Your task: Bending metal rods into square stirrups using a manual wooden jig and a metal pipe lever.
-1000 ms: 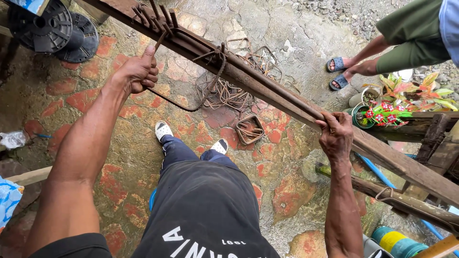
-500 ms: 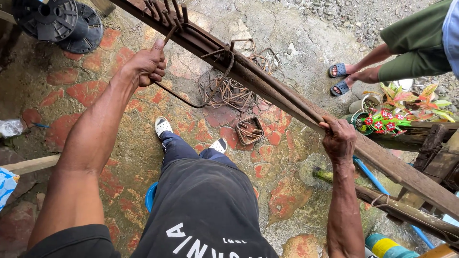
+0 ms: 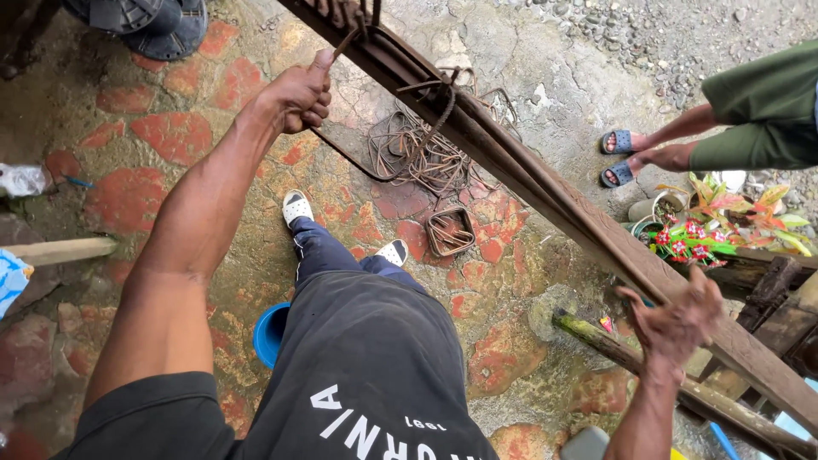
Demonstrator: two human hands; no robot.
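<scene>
Gripping a thin bent rod [image 3: 345, 41] between thumb and curled fingers, your left hand [image 3: 298, 92] is closed high up near the top edge of the view, right where the rod hooks toward the long bundle of rusty steel bars [image 3: 511, 175]. That bundle runs on a slant from the top middle down to the right edge, resting on a weathered wooden beam [image 3: 758, 362]. Your right hand [image 3: 677, 319] sits low beside the bundle's lower stretch; it is blurred, the fingers look spread, and you cannot tell whether it has hold of anything.

Below you, a tangle of tie wire [image 3: 417, 153] and a small square stirrup [image 3: 449, 232] lie on the red-patched stone floor [image 3: 162, 136], just beyond your white shoes [image 3: 296, 207].

Mind these risks (judgements, not things seen):
- The bars look loosely stacked, so a tug on the bent rod could roll one off the beam toward your feet.
- Rusty ends and wire tips can cut bare skin if your grip slips.
- The wire tangle by your shoes could snag a foot if you step forward.
- Another person's sandalled feet [image 3: 620, 158] stand near the far side of the bundle, beside potted plants [image 3: 711, 226]; a sliding bar could reach them.
</scene>
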